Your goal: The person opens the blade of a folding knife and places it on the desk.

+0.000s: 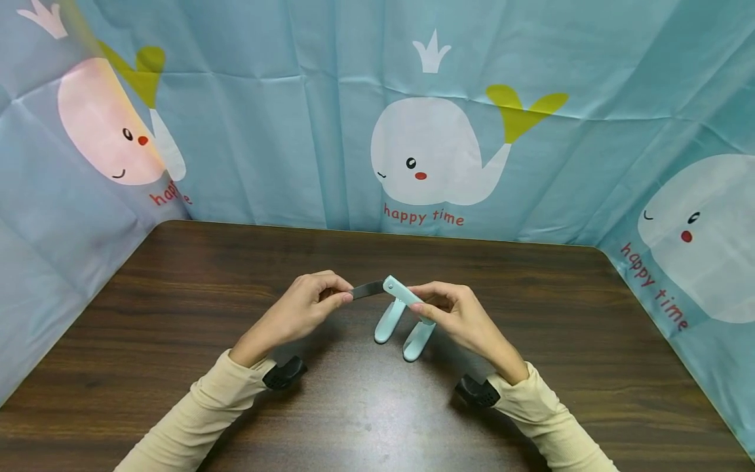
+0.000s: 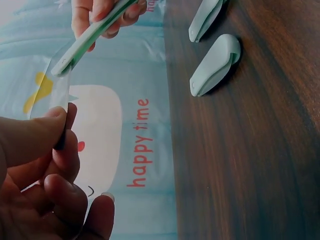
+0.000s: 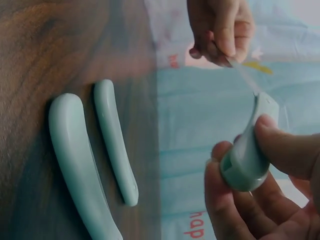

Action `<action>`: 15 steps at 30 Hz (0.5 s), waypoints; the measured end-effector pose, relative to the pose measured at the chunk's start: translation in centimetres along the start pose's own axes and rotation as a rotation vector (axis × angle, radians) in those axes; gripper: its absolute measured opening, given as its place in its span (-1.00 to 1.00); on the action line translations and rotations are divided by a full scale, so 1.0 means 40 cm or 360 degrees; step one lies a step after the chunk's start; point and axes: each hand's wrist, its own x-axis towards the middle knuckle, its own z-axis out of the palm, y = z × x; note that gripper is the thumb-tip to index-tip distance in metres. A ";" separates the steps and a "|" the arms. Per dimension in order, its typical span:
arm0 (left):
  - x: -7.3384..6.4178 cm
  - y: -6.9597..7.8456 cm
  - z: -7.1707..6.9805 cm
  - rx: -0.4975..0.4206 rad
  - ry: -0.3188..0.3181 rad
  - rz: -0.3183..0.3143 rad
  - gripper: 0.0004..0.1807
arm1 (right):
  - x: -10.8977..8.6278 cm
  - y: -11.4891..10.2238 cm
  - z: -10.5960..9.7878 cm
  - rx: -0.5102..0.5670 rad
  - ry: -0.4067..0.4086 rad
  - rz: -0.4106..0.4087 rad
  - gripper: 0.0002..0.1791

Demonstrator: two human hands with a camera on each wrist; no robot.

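A folding knife with a mint-green handle is held up over the table, its blade swung out at an angle to the handle. My left hand pinches the blade near its free end between thumb and forefinger. The handle's rounded end is gripped by my right hand, thumb on one side and fingers on the other, as the right wrist view shows. Below lie two more mint-green folding knives, one farther left and one nearer me; no blade shows out of either.
The dark wood-grain table stretches out on all sides of the hands. A light-blue curtain with whale prints hangs behind it and along both sides. Black wrist cameras sit at both cuffs.
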 end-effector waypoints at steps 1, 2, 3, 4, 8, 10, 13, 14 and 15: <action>0.000 0.000 0.000 0.0002 0.0001 0.0000 -0.92 | 0.000 0.001 -0.002 -0.0007 -0.0015 0.0000 -0.68; 0.000 -0.001 0.000 0.0004 0.0000 0.0001 -0.92 | 0.000 0.002 -0.004 -0.0013 -0.0030 -0.0003 -0.68; 0.000 -0.001 0.000 0.0004 -0.0001 0.0001 -0.92 | 0.000 0.003 -0.006 -0.0021 -0.0045 -0.0001 -0.68; 0.000 -0.002 0.000 0.0003 -0.0001 0.0001 -0.92 | 0.000 0.003 -0.008 -0.0025 -0.0062 0.0000 -0.68; 0.000 -0.004 0.001 0.0012 0.0005 0.0021 -0.92 | 0.000 0.002 -0.017 -0.0084 -0.0120 0.0025 -0.70; -0.001 -0.004 0.002 0.0019 0.0012 0.0035 -0.93 | -0.001 0.001 -0.020 -0.0111 -0.0150 0.0048 -0.71; -0.001 -0.005 0.002 0.0023 0.0019 0.0054 -0.94 | -0.002 0.001 -0.022 -0.0145 -0.0202 0.0073 -0.73; -0.001 -0.005 0.002 0.0027 0.0021 0.0061 -0.94 | -0.003 0.002 -0.023 -0.0152 -0.0223 0.0073 -0.73; -0.001 -0.005 0.002 0.0028 0.0023 0.0066 -0.95 | -0.003 0.002 -0.023 -0.0158 -0.0247 0.0074 -0.72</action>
